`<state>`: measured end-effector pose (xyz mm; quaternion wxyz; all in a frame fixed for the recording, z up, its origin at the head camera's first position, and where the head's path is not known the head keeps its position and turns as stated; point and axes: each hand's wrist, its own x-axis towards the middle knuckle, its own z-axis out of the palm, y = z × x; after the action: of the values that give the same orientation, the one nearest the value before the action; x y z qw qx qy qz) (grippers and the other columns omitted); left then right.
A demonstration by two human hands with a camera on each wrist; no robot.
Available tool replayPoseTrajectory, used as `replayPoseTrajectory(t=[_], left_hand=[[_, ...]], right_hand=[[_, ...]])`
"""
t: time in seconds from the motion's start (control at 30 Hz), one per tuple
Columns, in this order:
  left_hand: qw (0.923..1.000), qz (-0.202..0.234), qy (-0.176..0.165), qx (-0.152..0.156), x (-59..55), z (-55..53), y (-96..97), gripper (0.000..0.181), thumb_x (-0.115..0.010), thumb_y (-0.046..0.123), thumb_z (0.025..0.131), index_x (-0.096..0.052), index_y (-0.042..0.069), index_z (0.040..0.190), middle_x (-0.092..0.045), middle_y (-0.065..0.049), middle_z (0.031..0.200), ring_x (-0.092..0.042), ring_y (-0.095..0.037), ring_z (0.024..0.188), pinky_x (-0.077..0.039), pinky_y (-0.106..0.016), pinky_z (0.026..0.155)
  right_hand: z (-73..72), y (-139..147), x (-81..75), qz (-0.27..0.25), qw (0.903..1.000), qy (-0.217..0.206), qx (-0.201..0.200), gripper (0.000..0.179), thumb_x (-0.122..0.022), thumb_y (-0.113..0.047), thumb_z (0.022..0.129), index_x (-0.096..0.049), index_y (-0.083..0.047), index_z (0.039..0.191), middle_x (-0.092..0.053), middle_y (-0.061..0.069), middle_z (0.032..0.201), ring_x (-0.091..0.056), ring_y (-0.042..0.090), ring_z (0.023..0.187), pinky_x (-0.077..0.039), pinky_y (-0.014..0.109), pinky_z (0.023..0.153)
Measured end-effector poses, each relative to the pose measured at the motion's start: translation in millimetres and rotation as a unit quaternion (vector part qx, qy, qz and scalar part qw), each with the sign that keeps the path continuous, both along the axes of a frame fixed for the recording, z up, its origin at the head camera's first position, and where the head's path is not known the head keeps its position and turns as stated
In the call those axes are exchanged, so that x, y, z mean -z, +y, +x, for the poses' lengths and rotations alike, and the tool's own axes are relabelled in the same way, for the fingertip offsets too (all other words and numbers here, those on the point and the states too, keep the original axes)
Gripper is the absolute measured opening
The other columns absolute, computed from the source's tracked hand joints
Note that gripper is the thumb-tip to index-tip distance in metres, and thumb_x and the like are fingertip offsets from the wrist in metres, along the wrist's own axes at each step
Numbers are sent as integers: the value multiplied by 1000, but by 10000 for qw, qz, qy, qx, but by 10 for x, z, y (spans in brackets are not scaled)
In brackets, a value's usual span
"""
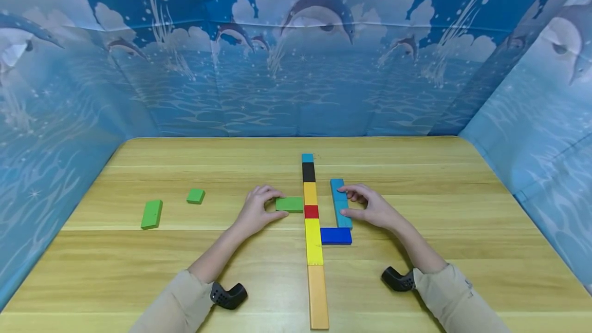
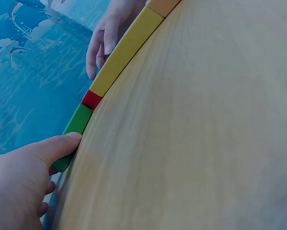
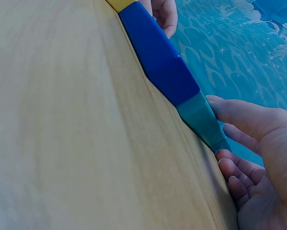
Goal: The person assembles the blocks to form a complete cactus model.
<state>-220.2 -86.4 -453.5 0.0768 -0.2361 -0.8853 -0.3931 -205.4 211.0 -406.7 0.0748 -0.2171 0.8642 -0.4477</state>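
My left hand (image 1: 254, 210) pinches a green block (image 1: 289, 204) between thumb and fingers. Its right end meets a column of blocks near the red block (image 1: 311, 211); the left wrist view shows the thumb on the green block's near side. Two light blue blocks (image 1: 339, 195) lie end to end right of the column. Thumb and index finger of my right hand (image 1: 372, 208) touch them, spread apart along their right side. Just below them, a dark blue block (image 1: 336, 236) lies sideways, its left end against the yellow block (image 1: 313, 240).
The column also holds a small light blue block (image 1: 307, 158), a black block (image 1: 308, 172), an orange-yellow block (image 1: 310, 193) and a long tan block (image 1: 318, 297). Two green pieces, a longer block (image 1: 151, 214) and a shorter block (image 1: 196, 196), lie on the left of the wooden table (image 1: 111, 266).
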Motion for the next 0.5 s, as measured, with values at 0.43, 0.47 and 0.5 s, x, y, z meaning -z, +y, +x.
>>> replayPoseTrajectory(t=[0.43, 0.47, 0.5], left_hand=[[10000, -33, -20, 85, -6, 1, 2, 36, -79, 25, 70, -68, 14, 102, -61, 0, 100, -47, -19, 96, -32, -43, 86], [9999, -33, -40, 86, -8, 1, 3, 36, -79, 25, 70, -68, 14, 102, -61, 0, 100, -47, -19, 96, -32, -43, 87], [9999, -36, -56, 83, -7, 1, 3, 36, -79, 26, 70, -68, 14, 102, -61, 1, 100, -47, -19, 96, -32, -43, 87]], right_hand=[[7, -6, -11, -64, 10000, 0, -23, 47, -68, -5, 81, -51, 6, 123, -50, 20, 101, -43, 32, 90, -38, 35, 74], [8, -6, -12, -58, 10000, 0, -22, 47, -68, -5, 81, -51, 6, 123, -50, 20, 101, -43, 32, 90, -38, 35, 74], [7, -6, -11, -49, 10000, 0, -22, 47, -68, -5, 81, -51, 6, 123, -50, 20, 101, -43, 32, 90, -38, 35, 74]])
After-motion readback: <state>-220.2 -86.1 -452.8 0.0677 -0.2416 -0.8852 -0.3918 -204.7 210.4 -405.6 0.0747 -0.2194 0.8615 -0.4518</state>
